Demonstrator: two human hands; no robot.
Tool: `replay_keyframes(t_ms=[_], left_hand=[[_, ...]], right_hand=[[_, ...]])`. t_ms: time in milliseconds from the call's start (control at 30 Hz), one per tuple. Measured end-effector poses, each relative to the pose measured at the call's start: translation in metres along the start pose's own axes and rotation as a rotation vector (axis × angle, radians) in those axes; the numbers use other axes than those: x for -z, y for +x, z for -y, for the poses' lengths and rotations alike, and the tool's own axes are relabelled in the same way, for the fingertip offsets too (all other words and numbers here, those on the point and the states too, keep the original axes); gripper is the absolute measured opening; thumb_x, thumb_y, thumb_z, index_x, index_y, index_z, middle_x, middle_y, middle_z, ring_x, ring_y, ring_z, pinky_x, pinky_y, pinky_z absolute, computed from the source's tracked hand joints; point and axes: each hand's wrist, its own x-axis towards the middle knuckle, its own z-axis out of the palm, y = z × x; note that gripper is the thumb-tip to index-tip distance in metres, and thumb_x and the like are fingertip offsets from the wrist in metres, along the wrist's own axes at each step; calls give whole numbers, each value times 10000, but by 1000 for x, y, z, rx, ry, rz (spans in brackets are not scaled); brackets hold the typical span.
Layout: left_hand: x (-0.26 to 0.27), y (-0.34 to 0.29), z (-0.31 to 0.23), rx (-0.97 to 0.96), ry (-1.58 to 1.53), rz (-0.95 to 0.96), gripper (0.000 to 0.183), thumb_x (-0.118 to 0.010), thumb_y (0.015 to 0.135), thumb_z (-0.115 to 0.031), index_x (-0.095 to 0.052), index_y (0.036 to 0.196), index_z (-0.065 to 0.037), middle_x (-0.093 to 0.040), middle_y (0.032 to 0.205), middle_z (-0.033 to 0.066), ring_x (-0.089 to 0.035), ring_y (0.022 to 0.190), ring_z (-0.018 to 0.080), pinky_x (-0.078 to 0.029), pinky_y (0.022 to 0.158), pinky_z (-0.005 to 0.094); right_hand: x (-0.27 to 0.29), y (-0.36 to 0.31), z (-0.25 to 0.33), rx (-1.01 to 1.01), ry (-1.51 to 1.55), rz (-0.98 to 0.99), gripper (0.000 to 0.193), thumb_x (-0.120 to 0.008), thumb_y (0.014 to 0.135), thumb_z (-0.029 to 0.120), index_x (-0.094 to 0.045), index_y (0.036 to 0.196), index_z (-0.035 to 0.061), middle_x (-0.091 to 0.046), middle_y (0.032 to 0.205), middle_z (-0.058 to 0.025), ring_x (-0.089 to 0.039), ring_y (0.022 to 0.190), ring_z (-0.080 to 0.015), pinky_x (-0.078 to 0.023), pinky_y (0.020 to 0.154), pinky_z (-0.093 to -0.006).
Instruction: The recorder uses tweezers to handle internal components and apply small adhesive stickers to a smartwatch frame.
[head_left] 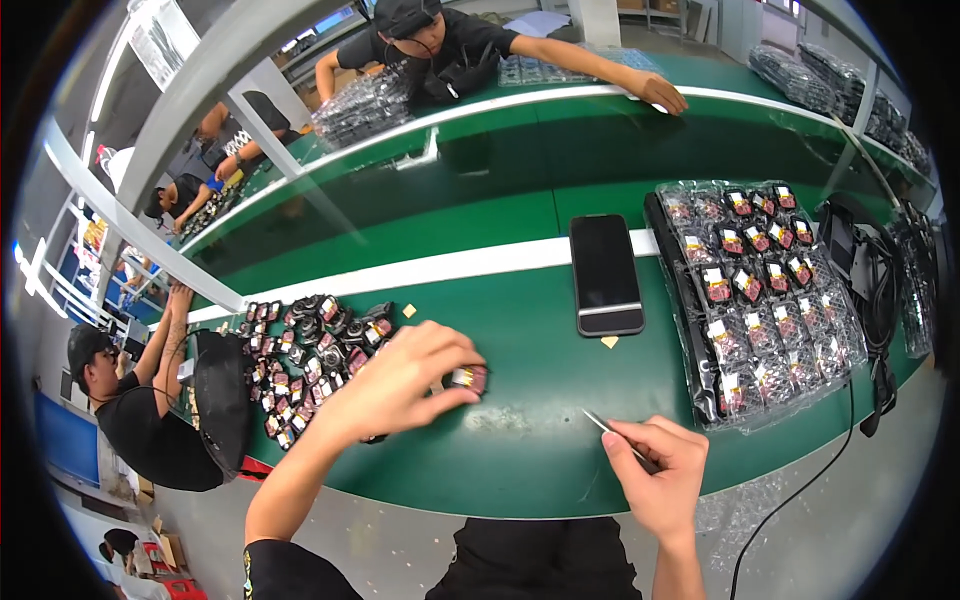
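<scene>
At the left hand (400, 385), a module (470, 379) partly hidden

One phone (608, 275), one pointed tool (597, 420), two tabletop tan scraps (409, 311), heaped modules (285, 400) uncountable.

A long green workbench top (525, 300) with a curved near edge stretched across the room, a flat white strip (450, 263) running along its far side and a glossy green surface (480, 155) lying beyond. Thick grey metal framing (165, 140) slanted across the upper left, where slender white tube lights (108, 75) glowed. A square-edged white pillar (600, 25) stood at the back, a flat blue panel (70, 440) at the left, and speckled pale grey flooring (830, 530) spread below.
</scene>
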Motion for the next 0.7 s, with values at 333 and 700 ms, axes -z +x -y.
replay_keyframes(t_ms=[333,700], left_hand=[[-51,17,-29,-143,-212,-113,727,-987,814,-313,-708,1427,-40,-681,1323,104,-653,1133,306,-500,984,431],[-58,9,-28,-131,-372,-24,584,-975,815,-291,-792,1325,-73,-748,1113,24,-675,948,205,-420,941,371]], right_hand=[[-4,1,2,-90,5,-21,177,-863,899,-37,-858,1076,-37,-664,706,-22,-507,586,-44,-336,528,-245],[3,4,6,-95,34,78,199,-825,910,-92,-847,1107,-74,-673,787,-19,-542,648,-30,-347,562,-204]])
